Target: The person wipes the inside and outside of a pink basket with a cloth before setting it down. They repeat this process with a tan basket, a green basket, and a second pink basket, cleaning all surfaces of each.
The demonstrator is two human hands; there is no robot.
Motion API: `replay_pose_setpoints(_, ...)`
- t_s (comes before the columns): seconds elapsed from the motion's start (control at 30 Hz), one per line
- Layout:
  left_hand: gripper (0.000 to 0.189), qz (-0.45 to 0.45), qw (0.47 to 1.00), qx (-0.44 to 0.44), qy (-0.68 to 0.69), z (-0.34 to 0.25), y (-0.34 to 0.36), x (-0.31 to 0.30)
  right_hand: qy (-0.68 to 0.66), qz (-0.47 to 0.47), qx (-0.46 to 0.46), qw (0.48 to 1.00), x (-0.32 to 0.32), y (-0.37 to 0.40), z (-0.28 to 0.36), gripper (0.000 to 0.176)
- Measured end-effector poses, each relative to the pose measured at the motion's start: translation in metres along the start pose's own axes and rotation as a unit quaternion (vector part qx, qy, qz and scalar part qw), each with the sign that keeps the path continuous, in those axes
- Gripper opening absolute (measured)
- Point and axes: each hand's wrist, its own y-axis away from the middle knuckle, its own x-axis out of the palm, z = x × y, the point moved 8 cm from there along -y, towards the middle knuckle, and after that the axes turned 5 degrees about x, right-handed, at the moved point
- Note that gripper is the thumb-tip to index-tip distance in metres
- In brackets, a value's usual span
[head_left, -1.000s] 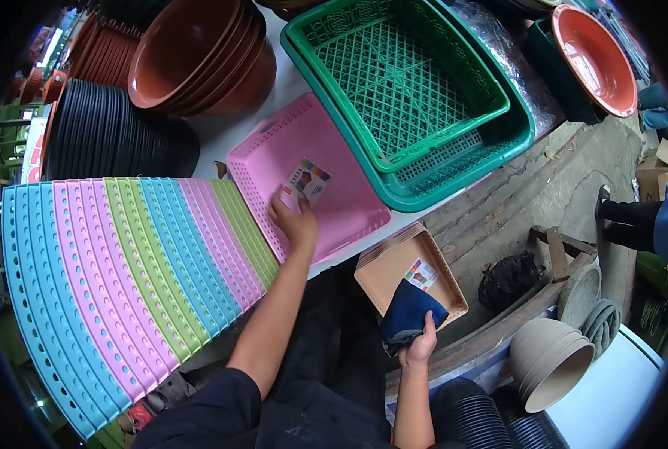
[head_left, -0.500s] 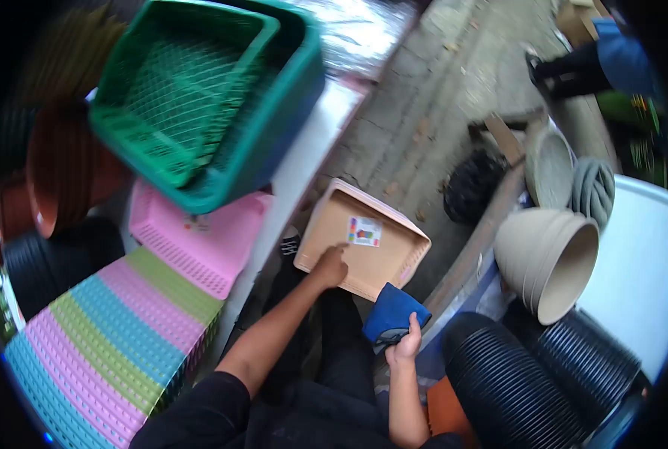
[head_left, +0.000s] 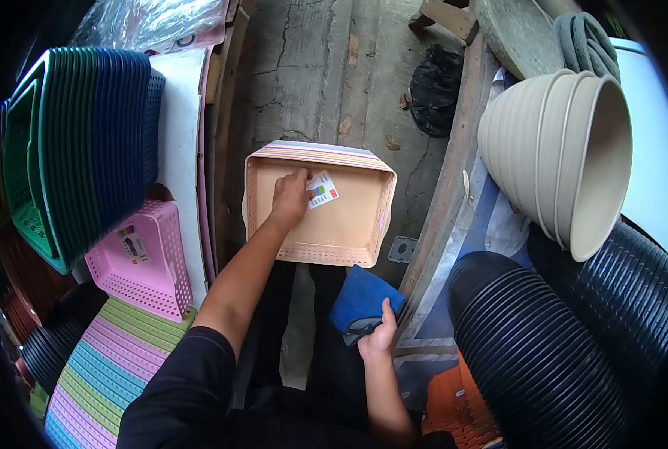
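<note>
A peach plastic basket (head_left: 345, 232), with several rims stacked beneath it, rests in front of my legs. Inside it lies a white label card (head_left: 323, 190) with coloured print. My left hand (head_left: 292, 196) reaches into the basket, its fingers bent over the card's left edge; whether they pinch it is hard to tell. My right hand (head_left: 380, 334) grips a folded blue cloth (head_left: 364, 296) with a grey part, just below the basket's lower right corner.
At left stand nested green and blue baskets (head_left: 98, 142), a pink basket (head_left: 162, 258) and striped stacked baskets (head_left: 124, 344). Beige pots (head_left: 532, 150) and black stacked pots (head_left: 529, 352) line the right. A black bag (head_left: 436, 90) lies on the floor ahead.
The view has turned, and the peach basket now appears level. My left hand has moved from below the card onto its left edge, and the card is tilted. My right hand still holds the cloth.
</note>
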Motion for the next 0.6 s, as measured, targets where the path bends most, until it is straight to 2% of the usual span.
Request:
replay_pose_setpoints(0.07, 0.029, 0.128, 0.990, -0.038, 0.056, 0.015, 0.005, 0.024, -0.007, 0.017, 0.005, 1.000, 0.005, 0.002, 0.004, 0.040)
replay_pose_setpoints(0.1, 0.029, 0.126, 0.990, -0.035, 0.053, 0.017, 0.009, 0.028, 0.007, 0.018, -0.004, 1.000, 0.010, 0.003, 0.009, 0.041)
replay_pose_setpoints(0.13, 0.025, 0.116, 0.957, -0.064, 0.259, 0.020, 0.020, 0.040, 0.022, 0.020, -0.012, 0.999, 0.016, 0.006, 0.014, 0.042)
replay_pose_setpoints(0.17, 0.025, 0.102, 0.881, -0.090, 0.453, 0.015, 0.033, 0.038, 0.020, 0.024, -0.012, 0.999, 0.021, 0.010, 0.017, 0.042)
replay_pose_setpoints(0.23, 0.023, 0.134, 0.777, -0.076, 0.610, -0.012, 0.056, 0.022, 0.216, 0.032, -0.167, 0.961, 0.041, 0.023, 0.046, 0.046)
replay_pose_setpoints(0.27, 0.037, 0.154, 0.770, -0.129, 0.606, -0.049, 0.071, -0.014, 0.213, 0.038, -0.167, 0.962, 0.049, 0.028, 0.053, 0.046)
replay_pose_setpoints(0.3, 0.049, 0.183, 0.757, -0.170, 0.603, -0.061, 0.088, -0.026, 0.315, 0.091, -0.273, 0.904, 0.073, 0.044, 0.072, 0.049)
replay_pose_setpoints(0.33, 0.048, 0.192, 0.712, -0.185, 0.650, -0.087, 0.103, -0.047, 0.410, 0.140, -0.373, 0.821, 0.097, 0.065, 0.087, 0.052)
replay_pose_setpoints(0.37, 0.047, 0.212, 0.683, -0.189, 0.673, -0.100, 0.117, -0.058, 0.493, 0.182, -0.463, 0.713, 0.121, 0.087, 0.091, 0.056)
replay_pose_setpoints(0.4, 0.046, 0.231, 0.653, -0.191, 0.696, -0.111, 0.129, -0.066, 0.506, 0.205, -0.499, 0.673, 0.136, 0.100, 0.094, 0.059)
replay_pose_setpoints(0.47, 0.046, 0.242, 0.556, -0.177, 0.775, -0.138, 0.147, -0.083, 0.592, 0.242, -0.492, 0.591, 0.161, 0.122, 0.087, 0.067)
replay_pose_setpoints(0.5, 0.047, 0.226, 0.545, -0.182, 0.787, -0.146, 0.156, -0.094, 0.638, 0.264, -0.460, 0.559, 0.170, 0.127, 0.076, 0.072)
replay_pose_setpoints(0.53, 0.054, 0.235, 0.442, -0.191, 0.844, -0.164, 0.162, -0.103, 0.680, 0.283, -0.426, 0.525, 0.178, 0.130, 0.061, 0.078)
replay_pose_setpoints(0.57, 0.058, 0.236, 0.444, -0.186, 0.844, -0.168, 0.167, -0.103, 0.693, 0.289, -0.433, 0.499, 0.179, 0.131, 0.049, 0.087)
replay_pose_setpoints(0.6, 0.063, 0.238, 0.446, -0.182, 0.844, -0.171, 0.173, -0.102, 0.694, 0.289, -0.436, 0.494, 0.182, 0.131, 0.048, 0.087)
